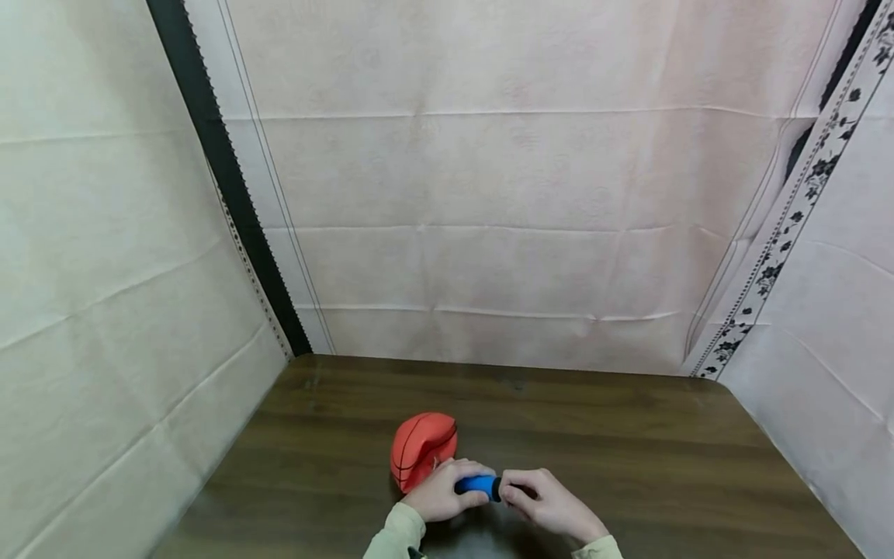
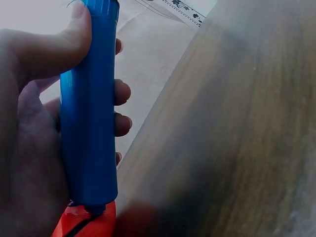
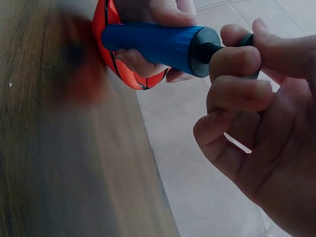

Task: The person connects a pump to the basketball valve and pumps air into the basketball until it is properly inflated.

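A small blue hand pump (image 1: pixel 478 487) with a black end cap lies across the left hand (image 1: pixel 447 491), whose fingers and thumb wrap its barrel. The right hand (image 1: pixel 548 501) pinches the pump's black handle (image 3: pixel 248 40) between thumb and curled fingers; a short stretch of black rod shows between handle and cap. Against the pump's far end sits a dented red-orange ball (image 1: pixel 423 446) with black lines, like a partly deflated basketball. In the left wrist view the pump's tip meets the ball (image 2: pixel 89 222); whether a needle is inside it is hidden.
A brown wood-grain table (image 1: pixel 594 435) lies under the hands. Creased white cloth (image 1: pixel 475 233) hangs behind it, with more cloth at the left (image 1: pixel 105 310) and right (image 1: pixel 824 349). A dark strip (image 1: pixel 230 178) runs down the left corner.
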Demonstrator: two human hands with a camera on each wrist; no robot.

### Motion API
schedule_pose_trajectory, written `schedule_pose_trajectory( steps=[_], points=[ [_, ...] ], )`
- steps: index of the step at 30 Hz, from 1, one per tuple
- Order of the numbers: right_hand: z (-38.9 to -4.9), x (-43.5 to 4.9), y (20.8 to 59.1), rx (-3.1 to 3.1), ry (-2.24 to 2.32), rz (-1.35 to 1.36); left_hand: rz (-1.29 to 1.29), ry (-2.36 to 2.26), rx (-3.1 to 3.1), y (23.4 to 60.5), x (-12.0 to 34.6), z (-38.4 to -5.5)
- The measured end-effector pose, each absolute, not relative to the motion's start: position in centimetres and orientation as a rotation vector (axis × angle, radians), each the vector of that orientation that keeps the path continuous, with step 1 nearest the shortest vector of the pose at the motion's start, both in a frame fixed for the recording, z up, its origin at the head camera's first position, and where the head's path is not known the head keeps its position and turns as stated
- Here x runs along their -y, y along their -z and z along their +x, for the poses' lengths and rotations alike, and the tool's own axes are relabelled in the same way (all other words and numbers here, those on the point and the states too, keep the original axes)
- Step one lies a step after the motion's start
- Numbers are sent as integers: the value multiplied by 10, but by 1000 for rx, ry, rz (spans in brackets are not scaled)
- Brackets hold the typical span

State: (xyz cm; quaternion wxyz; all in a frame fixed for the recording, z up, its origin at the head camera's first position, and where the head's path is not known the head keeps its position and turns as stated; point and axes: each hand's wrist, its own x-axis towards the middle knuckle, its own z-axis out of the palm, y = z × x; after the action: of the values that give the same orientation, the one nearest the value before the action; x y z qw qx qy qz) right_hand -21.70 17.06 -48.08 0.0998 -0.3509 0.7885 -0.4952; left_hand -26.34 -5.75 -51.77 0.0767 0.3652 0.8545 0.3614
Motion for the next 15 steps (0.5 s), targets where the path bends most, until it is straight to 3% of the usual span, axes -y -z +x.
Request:
schedule_pose_trajectory(
  steps=[15],
  points=[
    [-220, -182, 481, -2218, 1401, -1108, 1303, -970, -2593, 518, 56, -263]
  ],
)
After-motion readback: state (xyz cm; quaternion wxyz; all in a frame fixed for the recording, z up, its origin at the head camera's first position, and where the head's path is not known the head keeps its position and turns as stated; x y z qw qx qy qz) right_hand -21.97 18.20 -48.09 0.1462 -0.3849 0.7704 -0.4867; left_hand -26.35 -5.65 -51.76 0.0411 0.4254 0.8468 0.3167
